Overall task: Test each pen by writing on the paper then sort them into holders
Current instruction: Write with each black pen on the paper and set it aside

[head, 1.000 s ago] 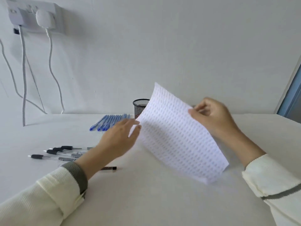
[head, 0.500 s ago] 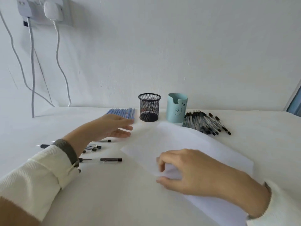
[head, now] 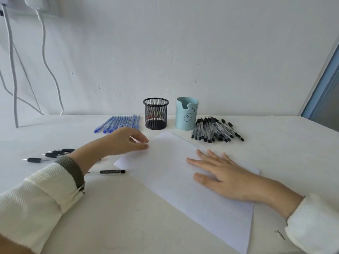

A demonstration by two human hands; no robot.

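two holders at twelve o'clock: one black mesh holder (head: 156, 114) and one light blue holder (head: 186, 115). one sheet of paper (head: 172, 176). roughly ten blue pens (head: 117, 122) at eleven. four loose black pens (head: 52, 154) at nine. a heap of black pens (head: 212, 129) at one, too many to count.

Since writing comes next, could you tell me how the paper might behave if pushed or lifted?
The paper looks thin and lies flat, so it probably flops when lifted. On the smooth table it may slide unless the right hand presses it.
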